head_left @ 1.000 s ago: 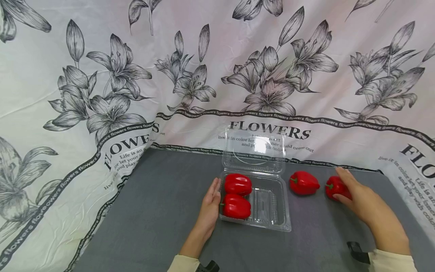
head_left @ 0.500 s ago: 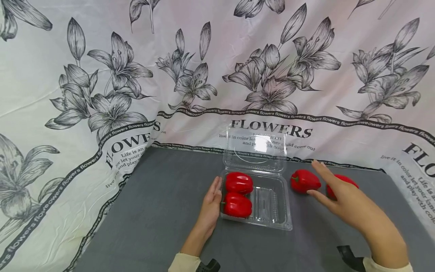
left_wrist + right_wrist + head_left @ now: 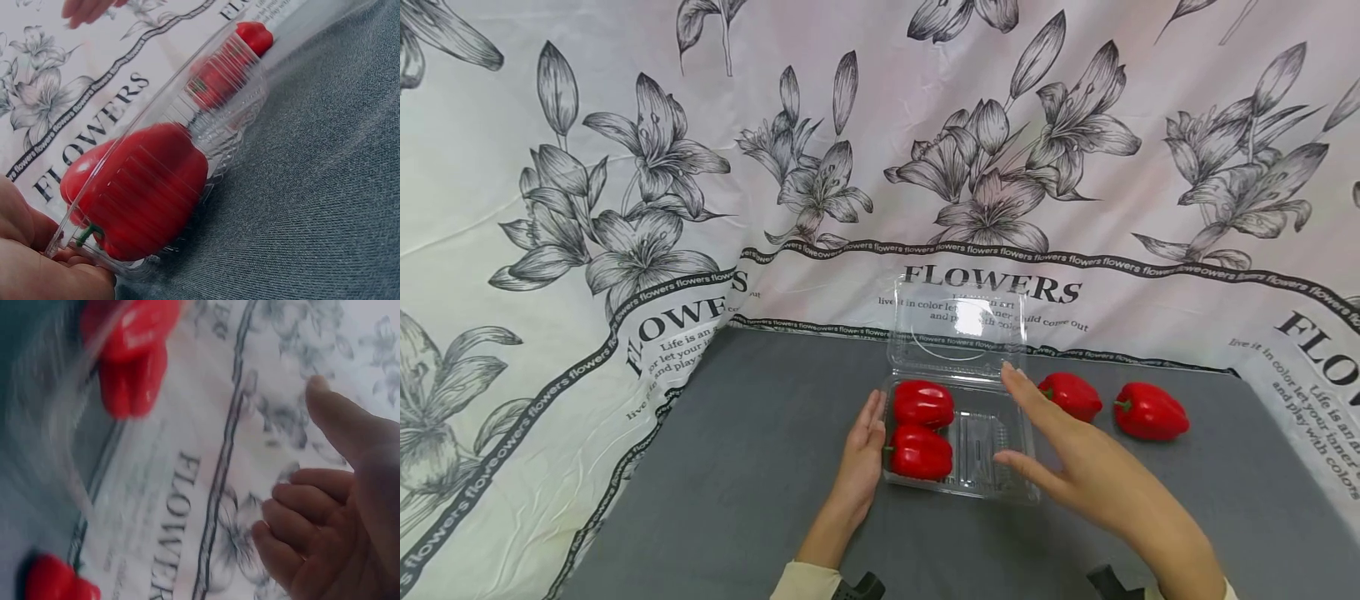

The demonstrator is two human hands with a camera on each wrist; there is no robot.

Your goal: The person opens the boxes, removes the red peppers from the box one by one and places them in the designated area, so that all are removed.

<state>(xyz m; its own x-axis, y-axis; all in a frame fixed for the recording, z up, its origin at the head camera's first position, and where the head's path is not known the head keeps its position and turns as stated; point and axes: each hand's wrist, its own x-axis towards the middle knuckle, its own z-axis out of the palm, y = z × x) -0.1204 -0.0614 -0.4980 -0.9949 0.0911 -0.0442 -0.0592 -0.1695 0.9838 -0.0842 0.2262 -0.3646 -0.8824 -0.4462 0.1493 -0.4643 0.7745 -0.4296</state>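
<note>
A clear plastic container (image 3: 1033,467) sits on the dark table, its hinged lid (image 3: 958,321) raised at the back. Two red bell peppers (image 3: 922,404) (image 3: 147,187) lie one behind the other in its left half. My left hand (image 3: 859,450) holds the container's left side, the rim (image 3: 51,247) between thumb and fingers in the left wrist view. Above the container's right half hovers my right hand (image 3: 1075,446), thumb apart from the fingers and nothing in its grasp. In the right wrist view the same right hand (image 3: 325,519) shows loosely bent fingers.
Two more red bell peppers lie on the table right of the container: a nearer one (image 3: 1071,395), partly behind my right hand, and a farther one (image 3: 1152,411). A white curtain (image 3: 820,275) with printed flowers rises behind the grey table surface (image 3: 737,467).
My right hand has left the farthest-right bell pepper and swept left, past the other loose one, to over the container. The left hand and the peppers have stayed in place.
</note>
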